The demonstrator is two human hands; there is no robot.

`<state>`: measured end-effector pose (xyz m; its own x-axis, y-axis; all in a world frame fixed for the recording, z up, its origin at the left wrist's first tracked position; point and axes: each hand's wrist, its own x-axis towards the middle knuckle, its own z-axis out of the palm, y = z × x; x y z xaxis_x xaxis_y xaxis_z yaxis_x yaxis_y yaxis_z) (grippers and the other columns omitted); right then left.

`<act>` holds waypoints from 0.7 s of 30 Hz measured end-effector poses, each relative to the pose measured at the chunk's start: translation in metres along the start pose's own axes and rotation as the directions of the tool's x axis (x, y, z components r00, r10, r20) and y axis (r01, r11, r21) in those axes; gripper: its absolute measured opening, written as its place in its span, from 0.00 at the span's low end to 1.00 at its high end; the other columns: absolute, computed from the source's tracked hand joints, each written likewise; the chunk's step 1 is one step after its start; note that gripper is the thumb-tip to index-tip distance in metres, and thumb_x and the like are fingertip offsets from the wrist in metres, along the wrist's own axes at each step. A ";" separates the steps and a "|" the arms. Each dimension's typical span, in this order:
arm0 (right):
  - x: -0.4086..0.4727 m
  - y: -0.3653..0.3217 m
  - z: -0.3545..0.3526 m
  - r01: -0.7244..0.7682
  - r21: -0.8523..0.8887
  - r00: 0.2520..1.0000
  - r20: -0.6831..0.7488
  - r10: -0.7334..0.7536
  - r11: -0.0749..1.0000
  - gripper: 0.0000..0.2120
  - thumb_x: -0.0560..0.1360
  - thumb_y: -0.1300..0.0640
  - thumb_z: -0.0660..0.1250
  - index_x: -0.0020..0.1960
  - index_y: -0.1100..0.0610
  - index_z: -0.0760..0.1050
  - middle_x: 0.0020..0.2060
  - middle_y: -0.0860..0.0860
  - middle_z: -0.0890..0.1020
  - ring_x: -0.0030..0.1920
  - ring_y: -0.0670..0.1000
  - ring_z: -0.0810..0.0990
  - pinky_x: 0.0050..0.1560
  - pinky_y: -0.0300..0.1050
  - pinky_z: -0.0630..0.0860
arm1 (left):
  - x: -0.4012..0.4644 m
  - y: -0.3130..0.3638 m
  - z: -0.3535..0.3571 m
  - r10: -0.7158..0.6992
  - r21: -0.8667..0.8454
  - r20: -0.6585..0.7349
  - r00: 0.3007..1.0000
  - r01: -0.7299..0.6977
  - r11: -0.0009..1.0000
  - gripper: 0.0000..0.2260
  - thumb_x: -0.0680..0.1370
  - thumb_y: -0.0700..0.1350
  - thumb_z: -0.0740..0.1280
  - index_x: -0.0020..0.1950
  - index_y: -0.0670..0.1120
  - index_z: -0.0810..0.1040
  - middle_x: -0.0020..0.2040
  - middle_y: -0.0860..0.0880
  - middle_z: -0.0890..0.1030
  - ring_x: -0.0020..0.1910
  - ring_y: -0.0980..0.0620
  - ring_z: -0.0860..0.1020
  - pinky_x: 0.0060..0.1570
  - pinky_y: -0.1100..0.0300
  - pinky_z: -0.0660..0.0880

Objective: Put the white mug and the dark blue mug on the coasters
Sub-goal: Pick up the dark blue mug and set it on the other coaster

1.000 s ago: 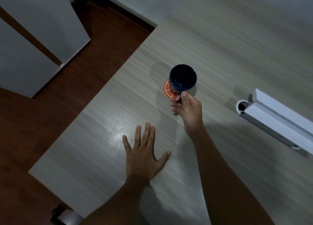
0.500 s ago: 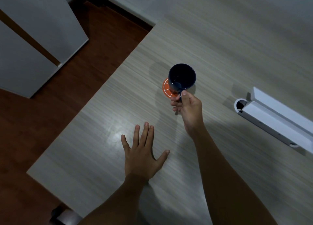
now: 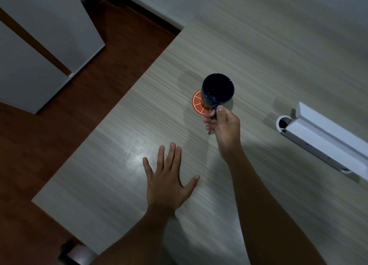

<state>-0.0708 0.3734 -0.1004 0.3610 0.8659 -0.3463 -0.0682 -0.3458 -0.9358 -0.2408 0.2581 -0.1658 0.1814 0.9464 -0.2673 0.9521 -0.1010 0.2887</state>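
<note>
- Reddish-brown wooden floor (image 3: 65, 113) fills the left side of the view, with a pale grey cabinet (image 3: 39, 45) standing on it at the far left.
- Grey wood-grain laminate covers the desk (image 3: 111, 161), whose left edge runs diagonally from the near left up toward the wall.
- The left hand (image 3: 167, 179) lies palm down on the desk near its front edge, fingers straight and spread apart, thumb pointing out to the right; it holds nothing and touches only the desk surface.
- An orange coaster (image 3: 198, 103) printed with white lines like a citrus slice lies flat on the desk, beyond the left hand; only its left part shows, the rest hidden by the mug.
- The dark blue mug (image 3: 217, 89) is upright over that coaster, mouth open to the camera and dark inside, its handle turned toward the person. Whether its base touches the coaster or hangs just above it cannot be told from this angle.
- The right hand (image 3: 224, 125) is closed on the mug's handle: thumb pressed on top, the other fingers curled underneath.
- A white elongated device (image 3: 322, 139) with a round opening at its left end lies on the desk at the right, well apart from the mug.
- The white mug is not in view.
</note>
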 end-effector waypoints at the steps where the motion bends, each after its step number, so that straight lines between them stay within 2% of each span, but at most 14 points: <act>1: 0.000 0.000 -0.001 -0.003 0.001 1.000 -0.002 0.003 1.000 0.17 0.85 0.56 0.55 0.41 0.57 0.75 0.40 0.54 0.83 0.38 0.49 0.81 0.38 0.43 0.77 | 0.000 0.000 0.000 -0.001 0.002 0.000 1.000 0.001 1.000 0.43 0.77 0.75 0.52 0.83 0.50 0.49 0.84 0.52 0.44 0.82 0.48 0.39 0.76 0.31 0.40; 21: -0.001 0.001 0.000 -0.017 -0.020 0.999 0.028 0.018 1.000 0.17 0.84 0.55 0.55 0.41 0.56 0.76 0.42 0.57 0.83 0.40 0.50 0.82 0.42 0.47 0.77 | -0.001 -0.001 0.001 0.004 -0.002 -0.003 1.000 -0.004 1.000 0.43 0.77 0.74 0.54 0.83 0.50 0.49 0.84 0.52 0.46 0.82 0.47 0.40 0.76 0.30 0.42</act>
<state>-0.0711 0.3719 -0.1009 0.3338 0.8694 -0.3644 -0.0559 -0.3676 -0.9283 -0.2416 0.2566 -0.1671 0.1844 0.9468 -0.2637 0.9508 -0.1039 0.2918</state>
